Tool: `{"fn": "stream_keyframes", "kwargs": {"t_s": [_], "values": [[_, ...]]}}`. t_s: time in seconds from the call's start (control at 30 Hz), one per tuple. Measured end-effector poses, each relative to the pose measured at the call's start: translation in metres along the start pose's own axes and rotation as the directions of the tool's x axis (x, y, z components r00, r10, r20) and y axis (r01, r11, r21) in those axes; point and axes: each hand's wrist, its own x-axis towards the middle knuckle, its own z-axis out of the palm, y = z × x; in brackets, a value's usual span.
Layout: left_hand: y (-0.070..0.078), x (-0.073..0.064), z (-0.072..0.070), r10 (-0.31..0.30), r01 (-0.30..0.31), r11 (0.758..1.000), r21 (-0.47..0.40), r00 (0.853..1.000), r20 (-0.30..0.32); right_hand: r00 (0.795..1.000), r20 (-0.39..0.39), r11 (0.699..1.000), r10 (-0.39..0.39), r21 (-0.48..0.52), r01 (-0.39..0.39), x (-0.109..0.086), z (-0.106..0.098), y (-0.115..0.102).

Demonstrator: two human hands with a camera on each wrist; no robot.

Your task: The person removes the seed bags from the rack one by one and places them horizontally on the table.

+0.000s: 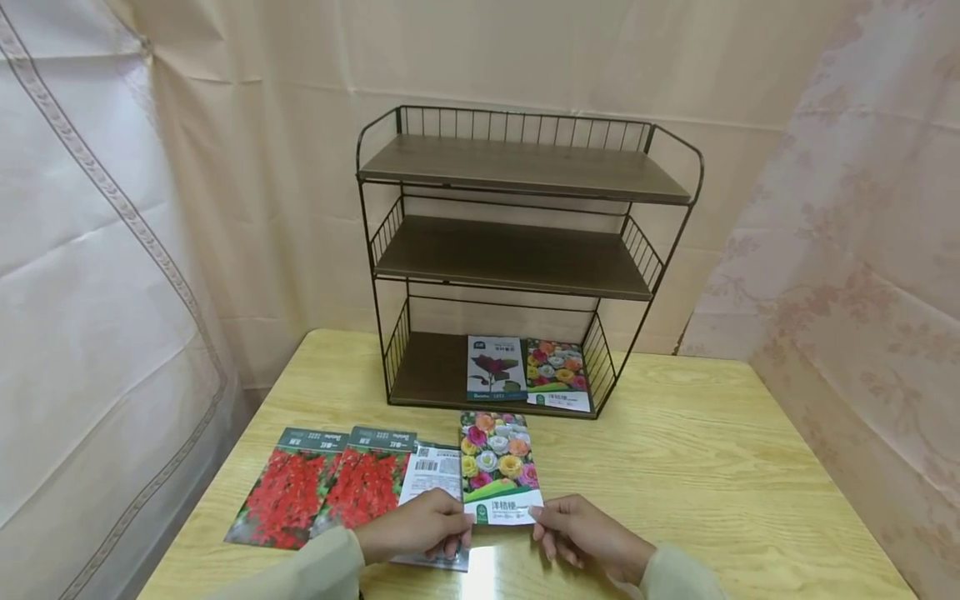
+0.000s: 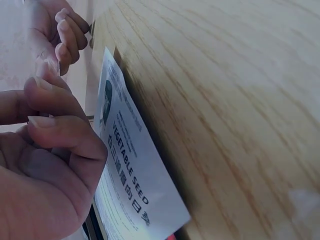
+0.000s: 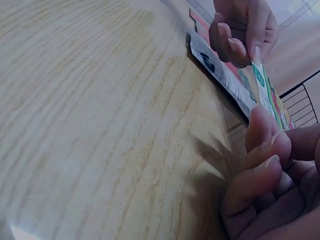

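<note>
Between both hands, a seed packet with multicoloured flowers and a white lower band (image 1: 498, 467) is held in front of the rack. My left hand (image 1: 418, 527) pinches its lower left corner between thumb and fingers. The lower right corner is pinched by my right hand (image 1: 588, 533). In the right wrist view the packet (image 3: 262, 85) stands tilted above the table, seen nearly edge-on. Beneath the left hand lies a white-backed seed packet (image 1: 433, 475) printed "VEGETABLE SEED" in the left wrist view. Two red-flower seed packets (image 1: 288, 496) (image 1: 367, 487) lie overlapping to its left.
A three-tier rack with dark shelves and black wire (image 1: 513, 250) stands at the table's back. On its bottom shelf lie a dark-flower packet (image 1: 495, 367) and, at right, a multicoloured-flower packet (image 1: 557, 371). Wood-grain table (image 1: 712, 467) extends rightward; curtains (image 1: 247, 167) hang around.
</note>
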Motion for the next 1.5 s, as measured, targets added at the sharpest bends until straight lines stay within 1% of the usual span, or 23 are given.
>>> {"fn": "stream_keyframes", "kwargs": {"t_s": [0.17,0.33,0.63,0.8,0.9,1.03,1.2,1.5], "values": [[0.003,0.0,0.002,0.003,-0.003,1.0,0.018,1.0,-0.008,1.0,0.006,1.0,-0.009,0.004,0.009,-0.006,0.002,0.001],[0.003,0.0,0.005,0.009,-0.009,0.999,0.045,1.0,-0.01,1.0,0.012,1.0,-0.016,0.019,0.016,-0.01,0.003,0.003],[0.002,0.001,0.011,0.026,-0.025,0.995,0.097,1.0,-0.004,0.998,0.06,0.998,0.025,0.062,-0.029,-0.017,0.003,0.007],[0.0,0.002,0.013,0.03,-0.032,0.992,0.123,0.999,0.015,0.998,0.063,0.997,0.018,0.072,-0.022,-0.02,0.005,0.008],[0.0,0.002,0.014,0.035,-0.039,0.991,0.124,0.999,0.038,0.997,0.081,0.993,0.021,0.113,-0.031,-0.021,0.006,0.01],[0.002,0.002,0.015,0.035,-0.042,0.988,0.152,0.998,0.044,0.994,0.105,0.985,0.038,0.163,-0.055,-0.023,0.007,0.011],[0.002,0.001,0.016,0.029,-0.034,0.979,0.2,0.999,0.032,0.993,0.113,0.985,0.036,0.163,-0.054,-0.024,0.008,0.013],[0.0,0.001,0.016,0.034,-0.045,0.961,0.274,0.998,0.046,0.991,0.129,0.984,0.041,0.169,-0.063,-0.026,0.009,0.013]]}}
